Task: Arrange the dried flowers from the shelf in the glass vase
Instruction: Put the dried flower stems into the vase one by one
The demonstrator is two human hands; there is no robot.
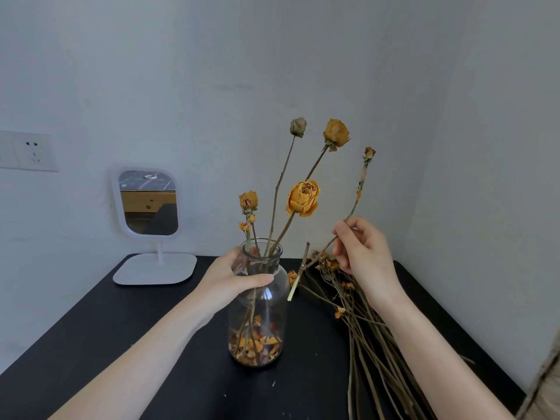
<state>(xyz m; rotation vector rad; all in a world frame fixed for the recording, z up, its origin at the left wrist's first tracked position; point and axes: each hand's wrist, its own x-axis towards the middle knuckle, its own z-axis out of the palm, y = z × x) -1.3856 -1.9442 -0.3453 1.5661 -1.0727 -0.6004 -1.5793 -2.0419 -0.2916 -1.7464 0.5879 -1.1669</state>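
PROGRESS partly done | four dried roses (303,198) stand in glass vase (257,301) | left hand (233,281) grips vase neck | right hand (363,256) pinches small-bud stem (353,207) (not yet in) | stem pile (372,344) waits on worktop (151,344)

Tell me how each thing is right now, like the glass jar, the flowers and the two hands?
Clear glass vase: upright on the black table, dried petals at its bottom, several stems inside.
Thin dried flower stem: pinched in the right hand, tilted, not yet in the vase.
Left hand: wrapped around the vase's neck.
Pile of dried flower stems: lying flat on the table.
White stand mirror: upright.
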